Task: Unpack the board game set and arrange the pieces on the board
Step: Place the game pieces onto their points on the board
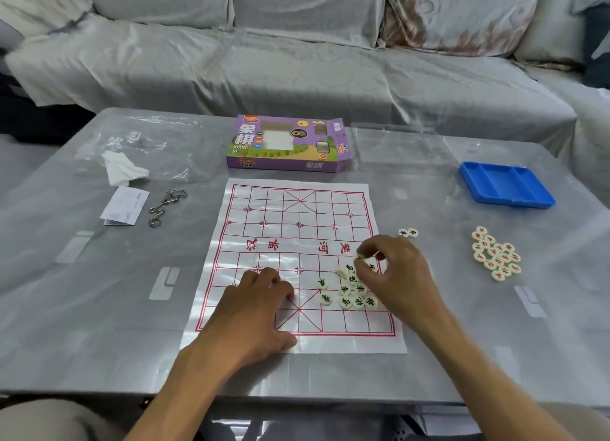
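A white sheet board (297, 229) with a red grid lies flat on the table. Several cream discs with black characters (350, 292) sit bunched on its near right part. My right hand (396, 275) hovers over that bunch and pinches one cream piece (359, 257) between thumb and fingertips. My left hand (260, 305) rests on the near left of the board with its fingers curled down; whether it holds anything is hidden. A heap of red-character discs (496, 257) lies off the board to the right, and two black-character discs (408, 232) lie beside the board's right edge.
The purple game box (284, 143) lies open behind the board. A blue plastic tray (506, 184) and a clear lid (396, 146) sit at the back right. At the left are a clear bag with white paper (123, 168), a leaflet (123, 206) and a metal wire puzzle (165, 206). A covered sofa stands behind.
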A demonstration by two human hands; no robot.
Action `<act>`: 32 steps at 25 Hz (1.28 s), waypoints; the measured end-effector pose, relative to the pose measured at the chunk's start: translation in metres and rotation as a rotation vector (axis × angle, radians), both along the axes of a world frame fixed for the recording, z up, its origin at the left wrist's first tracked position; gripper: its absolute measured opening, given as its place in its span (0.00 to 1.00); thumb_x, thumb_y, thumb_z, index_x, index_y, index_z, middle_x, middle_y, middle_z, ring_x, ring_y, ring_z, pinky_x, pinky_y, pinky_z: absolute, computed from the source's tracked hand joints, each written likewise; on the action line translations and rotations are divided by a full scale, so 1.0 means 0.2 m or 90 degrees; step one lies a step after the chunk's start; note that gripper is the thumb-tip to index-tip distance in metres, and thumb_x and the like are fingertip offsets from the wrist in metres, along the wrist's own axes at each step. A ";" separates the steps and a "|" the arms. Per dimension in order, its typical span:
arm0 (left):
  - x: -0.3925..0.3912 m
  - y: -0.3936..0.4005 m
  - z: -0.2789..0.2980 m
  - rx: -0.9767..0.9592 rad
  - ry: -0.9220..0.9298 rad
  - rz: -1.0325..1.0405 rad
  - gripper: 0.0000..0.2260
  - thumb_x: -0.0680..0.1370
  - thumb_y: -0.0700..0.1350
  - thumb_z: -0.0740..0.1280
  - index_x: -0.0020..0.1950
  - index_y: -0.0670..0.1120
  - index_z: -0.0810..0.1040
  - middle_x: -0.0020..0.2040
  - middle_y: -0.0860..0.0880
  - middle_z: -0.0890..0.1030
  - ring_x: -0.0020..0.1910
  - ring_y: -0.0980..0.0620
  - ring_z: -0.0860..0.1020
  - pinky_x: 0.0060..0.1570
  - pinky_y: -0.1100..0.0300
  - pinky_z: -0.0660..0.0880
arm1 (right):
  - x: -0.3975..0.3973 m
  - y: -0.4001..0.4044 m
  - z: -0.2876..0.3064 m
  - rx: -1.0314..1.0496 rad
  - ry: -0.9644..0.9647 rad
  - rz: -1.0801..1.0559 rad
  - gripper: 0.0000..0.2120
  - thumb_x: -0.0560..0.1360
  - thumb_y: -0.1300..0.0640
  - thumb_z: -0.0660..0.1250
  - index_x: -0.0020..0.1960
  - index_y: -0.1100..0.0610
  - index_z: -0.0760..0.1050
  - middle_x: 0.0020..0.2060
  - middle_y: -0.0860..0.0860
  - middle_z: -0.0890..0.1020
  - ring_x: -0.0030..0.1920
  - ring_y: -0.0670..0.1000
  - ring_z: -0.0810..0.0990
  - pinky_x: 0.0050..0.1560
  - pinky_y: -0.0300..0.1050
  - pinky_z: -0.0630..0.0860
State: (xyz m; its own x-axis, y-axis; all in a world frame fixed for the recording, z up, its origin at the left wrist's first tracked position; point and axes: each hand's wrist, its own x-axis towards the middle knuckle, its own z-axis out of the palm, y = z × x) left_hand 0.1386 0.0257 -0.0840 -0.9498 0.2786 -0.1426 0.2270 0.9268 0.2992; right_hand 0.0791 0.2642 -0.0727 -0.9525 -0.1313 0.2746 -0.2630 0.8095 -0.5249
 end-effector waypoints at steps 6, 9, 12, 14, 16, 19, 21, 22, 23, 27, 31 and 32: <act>0.00 0.00 -0.01 -0.002 0.010 0.000 0.26 0.70 0.64 0.68 0.66 0.60 0.67 0.69 0.59 0.63 0.68 0.54 0.63 0.64 0.55 0.67 | 0.02 -0.15 -0.10 0.075 0.026 0.091 0.05 0.73 0.53 0.71 0.48 0.52 0.81 0.44 0.44 0.80 0.46 0.48 0.73 0.46 0.41 0.70; 0.00 -0.01 -0.01 0.000 0.016 -0.004 0.26 0.70 0.63 0.68 0.65 0.60 0.68 0.68 0.59 0.64 0.67 0.54 0.64 0.62 0.56 0.68 | 0.00 -0.09 -0.11 0.070 -0.010 0.011 0.08 0.74 0.51 0.70 0.51 0.51 0.80 0.44 0.45 0.80 0.49 0.48 0.73 0.47 0.39 0.68; 0.00 0.00 -0.01 -0.001 0.010 0.001 0.26 0.69 0.63 0.68 0.65 0.60 0.68 0.68 0.59 0.64 0.66 0.54 0.63 0.62 0.56 0.68 | 0.01 -0.11 -0.15 0.076 -0.054 -0.005 0.05 0.75 0.52 0.69 0.49 0.51 0.81 0.42 0.45 0.81 0.48 0.49 0.74 0.45 0.41 0.70; 0.00 0.00 -0.01 0.005 0.016 -0.001 0.26 0.69 0.63 0.68 0.65 0.60 0.68 0.68 0.59 0.64 0.66 0.54 0.63 0.62 0.56 0.68 | 0.02 -0.13 -0.17 0.099 -0.011 0.000 0.02 0.72 0.57 0.71 0.45 0.52 0.81 0.38 0.46 0.81 0.43 0.51 0.75 0.41 0.45 0.73; 0.00 0.00 -0.01 0.005 0.017 -0.002 0.26 0.69 0.63 0.68 0.65 0.60 0.68 0.67 0.59 0.64 0.66 0.54 0.64 0.62 0.57 0.68 | 0.03 -0.14 -0.17 0.124 0.030 0.002 0.04 0.69 0.60 0.73 0.41 0.53 0.81 0.35 0.46 0.80 0.39 0.53 0.75 0.37 0.48 0.75; 0.00 -0.01 -0.02 0.003 0.016 0.002 0.26 0.69 0.64 0.68 0.65 0.60 0.68 0.68 0.59 0.64 0.66 0.54 0.64 0.62 0.56 0.67 | 0.03 -0.13 -0.17 0.141 0.049 0.006 0.02 0.69 0.58 0.71 0.40 0.52 0.83 0.37 0.46 0.80 0.39 0.52 0.74 0.38 0.48 0.75; 0.00 0.00 -0.02 0.003 0.019 -0.002 0.26 0.69 0.64 0.68 0.65 0.60 0.68 0.68 0.59 0.64 0.66 0.55 0.64 0.63 0.56 0.67 | 0.04 -0.13 -0.16 0.134 0.064 0.029 0.04 0.70 0.55 0.70 0.42 0.50 0.84 0.39 0.45 0.81 0.41 0.51 0.74 0.40 0.47 0.75; 0.00 0.00 -0.02 0.004 0.018 -0.002 0.26 0.69 0.64 0.68 0.65 0.60 0.68 0.68 0.59 0.64 0.66 0.55 0.64 0.63 0.56 0.67 | 0.04 -0.13 -0.16 0.125 0.066 0.057 0.05 0.71 0.54 0.71 0.45 0.50 0.83 0.42 0.44 0.81 0.42 0.50 0.74 0.42 0.45 0.75; 0.00 0.00 -0.01 0.004 0.019 -0.001 0.26 0.69 0.64 0.68 0.66 0.60 0.68 0.68 0.59 0.64 0.66 0.55 0.64 0.63 0.56 0.67 | 0.05 -0.14 -0.16 0.121 0.060 0.090 0.06 0.72 0.54 0.71 0.48 0.49 0.83 0.45 0.44 0.81 0.44 0.50 0.74 0.43 0.44 0.74; 0.00 0.00 -0.01 0.006 0.024 -0.003 0.26 0.69 0.63 0.68 0.65 0.60 0.68 0.68 0.59 0.64 0.66 0.54 0.64 0.63 0.56 0.67 | 0.02 -0.18 -0.22 0.134 0.085 0.098 0.03 0.73 0.57 0.70 0.46 0.51 0.82 0.46 0.46 0.80 0.43 0.52 0.74 0.41 0.48 0.76; 0.01 -0.01 -0.02 0.010 0.025 -0.004 0.27 0.70 0.64 0.67 0.67 0.60 0.66 0.69 0.59 0.63 0.67 0.55 0.63 0.64 0.57 0.66 | 0.00 -0.18 -0.20 0.094 0.069 0.057 0.04 0.74 0.58 0.69 0.46 0.52 0.82 0.45 0.46 0.80 0.44 0.51 0.74 0.43 0.46 0.75; 0.01 -0.01 -0.02 0.012 0.024 -0.004 0.27 0.70 0.64 0.67 0.66 0.61 0.67 0.68 0.60 0.63 0.67 0.55 0.63 0.64 0.57 0.66 | -0.03 -0.16 -0.18 0.068 0.076 0.032 0.04 0.75 0.58 0.68 0.48 0.53 0.82 0.46 0.47 0.80 0.46 0.51 0.75 0.46 0.46 0.75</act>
State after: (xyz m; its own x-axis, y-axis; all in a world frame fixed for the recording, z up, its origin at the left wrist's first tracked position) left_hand 0.1397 0.0241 -0.0883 -0.9525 0.2869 -0.1018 0.2440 0.9194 0.3085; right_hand 0.0731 0.2328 -0.1082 -0.9055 -0.2133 0.3668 -0.3602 0.8434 -0.3988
